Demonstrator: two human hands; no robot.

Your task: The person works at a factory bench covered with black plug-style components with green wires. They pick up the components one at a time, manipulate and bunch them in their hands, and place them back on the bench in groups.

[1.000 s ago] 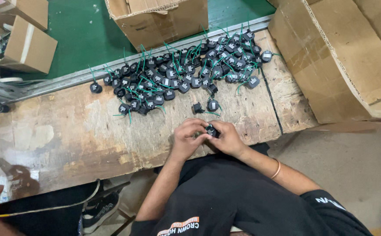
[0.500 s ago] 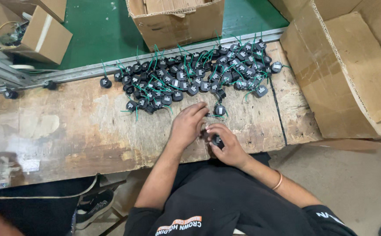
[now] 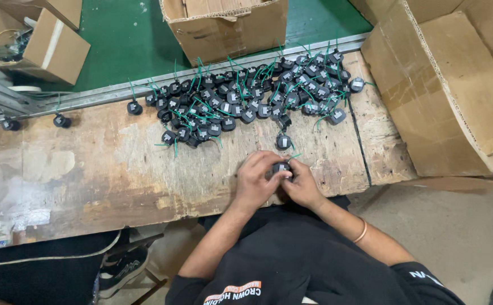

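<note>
Both my hands meet at the near edge of a worn wooden bench (image 3: pixel 116 175). My left hand (image 3: pixel 256 182) and my right hand (image 3: pixel 302 183) together pinch one small round black part with a green wire (image 3: pixel 281 168). Just beyond the fingers lies a single black part (image 3: pixel 283 142). Farther back spreads a heap of several like black parts with green wires (image 3: pixel 246 96), reaching the bench's far edge.
An open cardboard box (image 3: pixel 226 25) stands on the green floor behind the heap. A large flattened carton (image 3: pixel 444 85) leans at the right. Smaller boxes (image 3: pixel 54 48) sit at the upper left, and a metal rail (image 3: pixel 88 99) borders the bench. Two stray black parts (image 3: pixel 61 120) lie at left.
My left hand, which reached forward toward the loose parts half a second ago, has drawn back to join my right hand on the one part. The view has shifted slightly.
</note>
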